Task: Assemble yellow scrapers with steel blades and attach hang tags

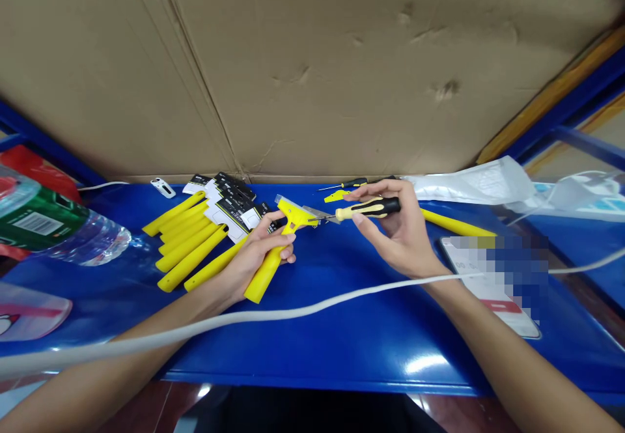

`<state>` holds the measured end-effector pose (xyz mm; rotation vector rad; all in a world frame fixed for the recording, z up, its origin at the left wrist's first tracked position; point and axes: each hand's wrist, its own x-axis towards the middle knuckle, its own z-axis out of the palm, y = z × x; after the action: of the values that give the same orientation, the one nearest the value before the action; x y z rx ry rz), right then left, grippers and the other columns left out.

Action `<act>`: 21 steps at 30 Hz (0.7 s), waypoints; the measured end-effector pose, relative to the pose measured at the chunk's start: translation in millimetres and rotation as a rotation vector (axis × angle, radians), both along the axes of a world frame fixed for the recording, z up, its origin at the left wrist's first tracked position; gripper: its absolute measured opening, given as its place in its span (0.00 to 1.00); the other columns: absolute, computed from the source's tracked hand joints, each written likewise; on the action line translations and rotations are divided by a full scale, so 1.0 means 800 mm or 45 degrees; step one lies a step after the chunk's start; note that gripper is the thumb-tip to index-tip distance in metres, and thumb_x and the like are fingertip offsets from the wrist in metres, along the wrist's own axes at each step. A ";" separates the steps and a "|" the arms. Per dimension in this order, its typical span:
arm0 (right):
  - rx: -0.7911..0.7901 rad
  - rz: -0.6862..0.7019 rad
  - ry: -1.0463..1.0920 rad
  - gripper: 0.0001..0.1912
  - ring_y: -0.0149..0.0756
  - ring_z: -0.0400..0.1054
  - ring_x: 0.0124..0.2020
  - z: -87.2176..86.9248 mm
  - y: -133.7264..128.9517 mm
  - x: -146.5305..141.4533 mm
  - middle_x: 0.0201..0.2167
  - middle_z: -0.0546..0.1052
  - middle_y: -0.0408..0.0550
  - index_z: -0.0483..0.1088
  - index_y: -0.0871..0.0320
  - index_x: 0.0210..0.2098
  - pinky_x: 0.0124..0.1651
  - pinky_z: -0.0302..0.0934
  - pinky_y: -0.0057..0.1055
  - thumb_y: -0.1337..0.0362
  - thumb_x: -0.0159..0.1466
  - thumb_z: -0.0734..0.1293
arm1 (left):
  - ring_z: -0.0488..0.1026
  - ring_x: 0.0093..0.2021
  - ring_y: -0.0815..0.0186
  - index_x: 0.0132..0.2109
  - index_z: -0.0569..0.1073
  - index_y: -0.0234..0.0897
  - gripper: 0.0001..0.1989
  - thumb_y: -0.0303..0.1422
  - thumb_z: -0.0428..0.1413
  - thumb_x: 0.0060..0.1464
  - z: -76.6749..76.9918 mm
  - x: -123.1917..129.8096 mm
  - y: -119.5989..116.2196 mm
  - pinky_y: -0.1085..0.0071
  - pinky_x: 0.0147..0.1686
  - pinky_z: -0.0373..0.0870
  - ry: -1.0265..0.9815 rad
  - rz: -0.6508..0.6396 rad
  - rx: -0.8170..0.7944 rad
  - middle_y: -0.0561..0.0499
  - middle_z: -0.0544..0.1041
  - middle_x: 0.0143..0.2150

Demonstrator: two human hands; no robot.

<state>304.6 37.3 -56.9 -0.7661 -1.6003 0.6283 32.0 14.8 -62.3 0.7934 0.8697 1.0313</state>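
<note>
My left hand is closed around a yellow scraper, its wide head up and its handle slanting down toward me. A clear strip shows along the head's upper edge. In my right hand a black-and-yellow screwdriver lies nearly level, gripped by the fingers. Its shaft points left and its tip meets the right end of the scraper head; the exact contact is too small to make out. Left of my left hand, several yellow handles lie side by side, next to black-and-white cards.
Behind stands a cardboard wall. A second screwdriver and a small yellow piece lie at the back of the blue table. A white cable crosses in front. A phone lies right, a bottle left.
</note>
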 end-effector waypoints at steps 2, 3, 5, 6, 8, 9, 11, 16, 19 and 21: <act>-0.002 0.059 -0.007 0.19 0.43 0.85 0.54 0.001 0.001 0.002 0.53 0.85 0.49 0.69 0.49 0.56 0.55 0.81 0.41 0.60 0.72 0.78 | 0.69 0.27 0.74 0.59 0.69 0.44 0.31 0.26 0.73 0.55 0.002 0.001 0.000 0.71 0.32 0.70 -0.014 0.008 -0.021 0.59 0.74 0.36; 0.015 0.022 -0.028 0.18 0.43 0.85 0.52 0.001 0.001 0.002 0.51 0.85 0.48 0.70 0.49 0.55 0.53 0.82 0.40 0.60 0.71 0.79 | 0.69 0.26 0.74 0.59 0.68 0.44 0.31 0.25 0.73 0.54 0.003 0.001 -0.001 0.71 0.32 0.70 -0.018 0.008 -0.025 0.59 0.75 0.36; 0.060 -0.107 -0.074 0.17 0.43 0.86 0.47 0.000 0.002 0.004 0.45 0.85 0.46 0.72 0.49 0.51 0.49 0.82 0.40 0.59 0.70 0.80 | 0.69 0.26 0.74 0.59 0.68 0.44 0.31 0.25 0.73 0.54 0.003 0.001 -0.001 0.71 0.32 0.69 -0.018 -0.003 -0.012 0.59 0.75 0.37; 0.069 -0.146 -0.090 0.17 0.44 0.85 0.46 0.000 0.002 0.004 0.45 0.85 0.46 0.72 0.49 0.51 0.48 0.81 0.40 0.59 0.69 0.81 | 0.69 0.26 0.74 0.59 0.68 0.44 0.31 0.25 0.73 0.54 0.003 0.001 -0.002 0.70 0.32 0.69 -0.014 -0.011 -0.002 0.58 0.76 0.37; 0.055 -0.113 -0.083 0.18 0.45 0.85 0.49 0.000 0.001 0.004 0.48 0.85 0.48 0.71 0.49 0.54 0.51 0.81 0.43 0.57 0.70 0.80 | 0.70 0.26 0.74 0.60 0.68 0.44 0.31 0.26 0.73 0.55 0.002 0.001 -0.002 0.70 0.32 0.69 -0.006 -0.018 0.015 0.59 0.75 0.36; 0.032 -0.060 -0.063 0.19 0.45 0.84 0.52 0.000 0.001 0.003 0.51 0.84 0.49 0.70 0.49 0.56 0.54 0.81 0.44 0.57 0.72 0.79 | 0.70 0.26 0.73 0.60 0.68 0.44 0.31 0.26 0.73 0.55 0.001 0.001 -0.002 0.70 0.32 0.69 0.001 -0.016 0.016 0.59 0.74 0.34; -0.005 -0.013 -0.041 0.19 0.45 0.84 0.54 0.000 0.000 0.002 0.52 0.85 0.50 0.70 0.49 0.56 0.56 0.81 0.44 0.57 0.72 0.78 | 0.70 0.26 0.73 0.60 0.68 0.44 0.31 0.27 0.73 0.55 0.001 0.001 -0.002 0.70 0.33 0.69 0.019 -0.014 0.008 0.60 0.74 0.33; 0.011 -0.138 0.006 0.20 0.43 0.85 0.48 -0.001 0.002 -0.001 0.47 0.84 0.47 0.71 0.49 0.52 0.52 0.81 0.41 0.57 0.69 0.81 | 0.69 0.26 0.72 0.60 0.69 0.43 0.30 0.27 0.73 0.56 -0.002 -0.001 -0.001 0.70 0.33 0.70 0.036 -0.032 0.019 0.59 0.74 0.32; -0.033 0.009 0.074 0.22 0.44 0.85 0.54 -0.002 0.003 -0.001 0.53 0.84 0.49 0.68 0.48 0.56 0.57 0.81 0.44 0.56 0.71 0.80 | 0.72 0.27 0.71 0.62 0.69 0.44 0.29 0.28 0.72 0.59 -0.002 -0.002 -0.002 0.70 0.34 0.71 0.052 -0.048 0.021 0.60 0.72 0.30; -0.044 -0.061 0.057 0.21 0.44 0.86 0.50 -0.003 0.004 -0.001 0.48 0.85 0.48 0.70 0.49 0.54 0.54 0.82 0.43 0.55 0.70 0.81 | 0.71 0.27 0.72 0.61 0.69 0.45 0.29 0.27 0.72 0.58 -0.002 -0.001 -0.002 0.70 0.34 0.71 0.044 -0.036 0.015 0.59 0.74 0.33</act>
<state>304.0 40.3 -59.5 -0.8079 -1.5294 0.6357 31.1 13.0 -63.9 0.8334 0.8801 1.0012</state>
